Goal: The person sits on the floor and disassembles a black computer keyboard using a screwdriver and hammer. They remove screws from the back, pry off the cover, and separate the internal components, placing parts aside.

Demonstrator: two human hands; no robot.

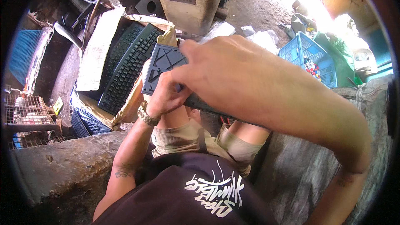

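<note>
At the far left, a wire rack fades into the dark rim. Next, a cardboard box holds black keyboards, partly overlapping. The left hand curls its fingers round a dark plastic panel near the left knee; some fingertips are hidden. The blurred right hand covers the panel's middle, so I cannot tell whether its fingers pinch anything. Farther right, a blue crate holds colourful bits too small to identify.
</note>
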